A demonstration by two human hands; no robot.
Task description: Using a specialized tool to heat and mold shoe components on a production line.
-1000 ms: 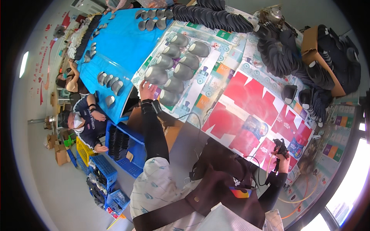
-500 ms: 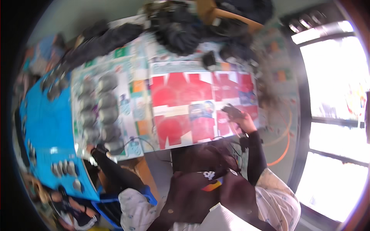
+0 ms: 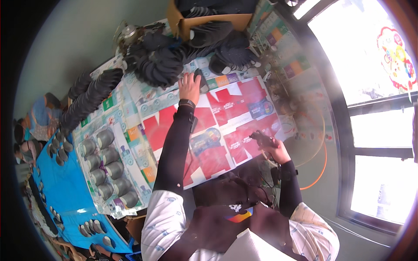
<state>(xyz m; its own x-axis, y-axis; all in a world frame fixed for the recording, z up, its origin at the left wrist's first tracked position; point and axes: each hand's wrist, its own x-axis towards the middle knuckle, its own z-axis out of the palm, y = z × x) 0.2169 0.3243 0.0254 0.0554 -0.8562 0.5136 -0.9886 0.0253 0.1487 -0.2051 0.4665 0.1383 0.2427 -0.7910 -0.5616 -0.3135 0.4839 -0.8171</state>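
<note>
Left hand (image 3: pixel 190 88): lying palm down just past the far edge of the red sheet (image 3: pixel 241 102), its arm stretching nearly straight and slanting up from the lower left, a dark band (image 3: pixel 187 103) circling the wrist. Its fingers are pointing away from the body and spreading slightly; the thumb side is meeting a dark pad (image 3: pixel 201 82), which is standing immediately to the right. Whether the fingers are closing on that pad, one cannot tell. Right hand (image 3: pixel 278 151): curling around a black tool (image 3: pixel 263 138), the elbow bending, the forearm rising from the lower right, the wrist tipping leftward. The tool is projecting left of the fingers, over the sheet's near right part; contact with the sheet cannot be told. Beyond the left hand and slightly left: a heap (image 3: pixel 159 65) of dark pads, lying close. Farther beyond: a carton (image 3: pixel 213 21), holding more dark pieces. Beyond and left: a metal kettle (image 3: pixel 129 33). Well left of the left hand: a long dark stack (image 3: pixel 93 95). Left and nearer the body: grey cups (image 3: pixel 114 170), standing in two rows; past them, a blue table (image 3: pixel 65 178), bearing smaller cups. Right of the right hand: an orange hose (image 3: pixel 321 174), curving downward.
</note>
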